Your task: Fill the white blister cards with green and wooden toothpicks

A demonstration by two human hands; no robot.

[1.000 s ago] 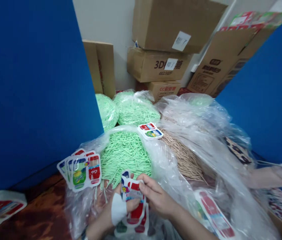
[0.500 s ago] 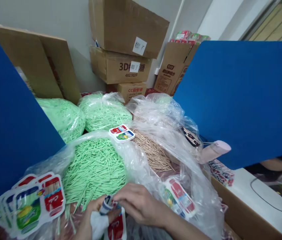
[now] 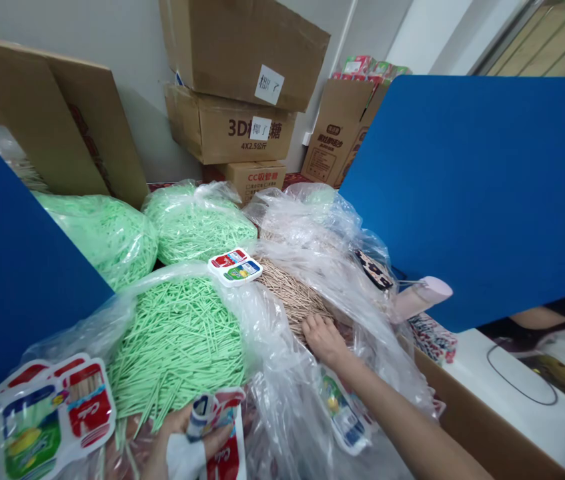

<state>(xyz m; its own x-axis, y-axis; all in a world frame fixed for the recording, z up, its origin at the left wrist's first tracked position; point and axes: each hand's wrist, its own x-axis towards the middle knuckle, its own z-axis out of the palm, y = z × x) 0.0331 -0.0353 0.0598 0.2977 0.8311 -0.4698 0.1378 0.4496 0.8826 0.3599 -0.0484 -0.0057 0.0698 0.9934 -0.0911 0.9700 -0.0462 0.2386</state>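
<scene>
My left hand (image 3: 182,440), with a white bandage on the thumb, holds a small printed red, white and blue pouch (image 3: 219,433) at the bottom edge. My right hand (image 3: 323,339) reaches forward and rests palm down on the pile of brown sticks (image 3: 287,293) inside a clear plastic bag; whether its fingers hold any sticks is hidden. Just left of it lies an open bag of green sticks (image 3: 182,333). A small stack of printed pouches (image 3: 235,266) sits between the green and brown piles.
A fan of printed pouches (image 3: 47,413) lies at the lower left. Two more bags of green sticks (image 3: 197,220) sit behind. Blue panels (image 3: 472,193) stand left and right. Cardboard boxes (image 3: 232,127) are stacked at the wall. A pink cylinder (image 3: 422,297) lies at the right.
My right hand let go of the pouch and moved forward onto the brown sticks. The left hand keeps the pouch. The camera has swung to the right.
</scene>
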